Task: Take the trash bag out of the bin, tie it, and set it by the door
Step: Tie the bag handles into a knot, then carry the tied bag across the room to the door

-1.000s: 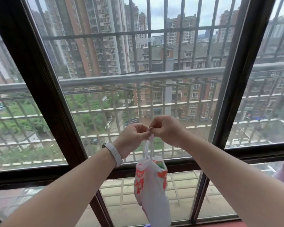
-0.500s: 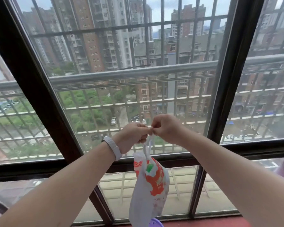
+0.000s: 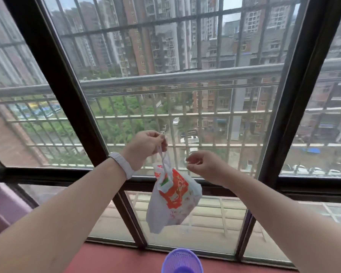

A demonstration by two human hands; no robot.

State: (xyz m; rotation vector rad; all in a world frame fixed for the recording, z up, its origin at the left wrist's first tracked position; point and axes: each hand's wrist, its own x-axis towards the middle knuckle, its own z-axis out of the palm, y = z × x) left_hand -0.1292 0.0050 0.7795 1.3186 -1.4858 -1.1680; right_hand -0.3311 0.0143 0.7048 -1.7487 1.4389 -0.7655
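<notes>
A small white trash bag (image 3: 173,201) with red and green print hangs in the air in front of the window. My left hand (image 3: 144,146), with a white band on its wrist, pinches the bag's thin handles at the top. To the right of the handles, my right hand (image 3: 203,166) hovers apart from the bag, fingers loosely curled with nothing in them. A little purple mesh bin (image 3: 182,262) stands on the red floor right below the bag, at the bottom edge of the view.
A large window with dark frames (image 3: 73,123) fills the view straight ahead. Outside it run a metal railing (image 3: 185,77) and bars. A purple surface (image 3: 0,205) sits at the left edge.
My right hand has let go of the bag's handles and moved down to the right. The left hand alone now holds the bag. The view has tilted down, showing the bin.
</notes>
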